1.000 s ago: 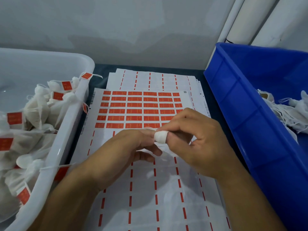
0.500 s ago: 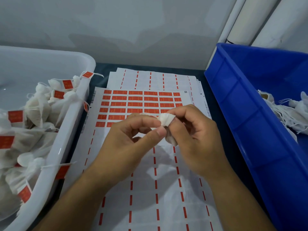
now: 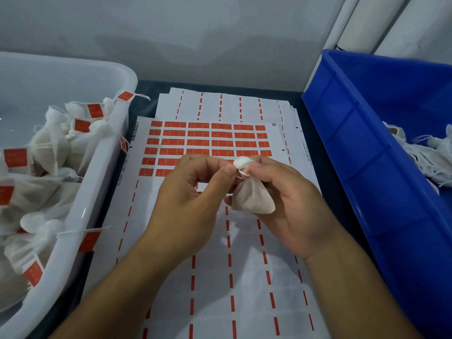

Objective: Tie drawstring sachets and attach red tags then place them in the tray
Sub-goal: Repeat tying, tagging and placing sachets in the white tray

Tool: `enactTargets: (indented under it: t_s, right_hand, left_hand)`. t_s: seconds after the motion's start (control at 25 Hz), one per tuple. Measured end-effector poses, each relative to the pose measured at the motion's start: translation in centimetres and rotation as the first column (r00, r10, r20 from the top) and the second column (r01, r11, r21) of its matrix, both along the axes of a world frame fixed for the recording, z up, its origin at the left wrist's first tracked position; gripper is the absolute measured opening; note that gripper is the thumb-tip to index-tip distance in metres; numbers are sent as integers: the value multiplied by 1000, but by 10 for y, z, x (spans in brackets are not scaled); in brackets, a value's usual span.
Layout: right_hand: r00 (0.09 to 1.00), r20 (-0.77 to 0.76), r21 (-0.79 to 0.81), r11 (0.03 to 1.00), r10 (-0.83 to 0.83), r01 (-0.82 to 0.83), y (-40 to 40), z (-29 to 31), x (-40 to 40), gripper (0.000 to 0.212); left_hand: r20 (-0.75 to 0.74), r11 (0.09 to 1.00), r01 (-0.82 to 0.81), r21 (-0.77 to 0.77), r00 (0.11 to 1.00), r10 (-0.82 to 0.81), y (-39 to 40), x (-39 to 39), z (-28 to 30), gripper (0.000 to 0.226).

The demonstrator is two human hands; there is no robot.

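Left hand (image 3: 193, 192): one; thumb and forefinger are pinched at the drawstring beside the sachet's neck, the other fingers curled.
Right hand (image 3: 293, 204): one; the sachet is cradled in the curled fingers and its gathered neck is pinched by thumb and forefinger.
Sachet in hand (image 3: 252, 198): one, held above the sticker sheets, between the two hands; judged light, soft and easily crushed, its mesh cloth limp; best taken at the gathered neck, where the cord is drawn.
Drawstring (image 3: 243, 171): one small loop is seen at the neck; judged thin and slippery, to be pinched rather than grasped.
Sticker sheet, top (image 3: 210, 143): one; six rows of red tags are seen, the nearer rows partly hidden by the hands, so no full count is given.
Sheets beneath (image 3: 220, 104): at least two, stripped.
White tray (image 3: 80, 216): one, left; roughly nine red tags are counted on the finished sachets in it.
Blue bin (image 3: 367, 167): one, right; untied sachets (image 3: 425, 155) are heaped in it, count not discernible.
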State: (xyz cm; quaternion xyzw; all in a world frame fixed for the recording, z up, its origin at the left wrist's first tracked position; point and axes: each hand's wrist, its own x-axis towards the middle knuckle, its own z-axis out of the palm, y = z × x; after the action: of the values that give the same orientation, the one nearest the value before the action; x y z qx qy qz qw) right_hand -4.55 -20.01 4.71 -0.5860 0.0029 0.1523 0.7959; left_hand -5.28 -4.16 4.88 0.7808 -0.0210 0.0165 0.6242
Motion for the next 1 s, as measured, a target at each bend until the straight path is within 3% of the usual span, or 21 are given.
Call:
enactTargets:
  t_s: [0.08, 0.16, 0.32, 0.64, 0.88, 1.0]
  right_hand:
    - [999, -35, 57, 998, 24, -22, -1, -1, 0, 30]
    - [998, -56, 11, 1000, 18, -17, -3, -4, 1, 32]
    - [997, -64, -71, 997, -35, 30, -1, -5, 2, 36]
    - [997, 9, -183, 980, -80, 80, 2, -6, 0, 33]
    - [994, 12, -178, 978, -111, 111, 3, -6, 0, 28]
    - [990, 57, -229, 963, -132, 141, 3, -4, -1, 28]
  left_hand:
    - [-3, 1000, -12, 18, 1000, 13, -1, 0, -3, 21]
    - [49, 994, -65, 83, 997, 61, -2, 0, -6, 11]
    - [146, 967, -192, 169, 975, 168, -3, 2, -10, 13]
    - [42, 992, -120, 44, 992, 118, 5, 2, -4, 5]
    - [-27, 993, -110, 32, 993, 111, 4, 1, -6, 10]
    - [-96, 992, -111, -55, 990, 105, 2, 0, -1, 20]
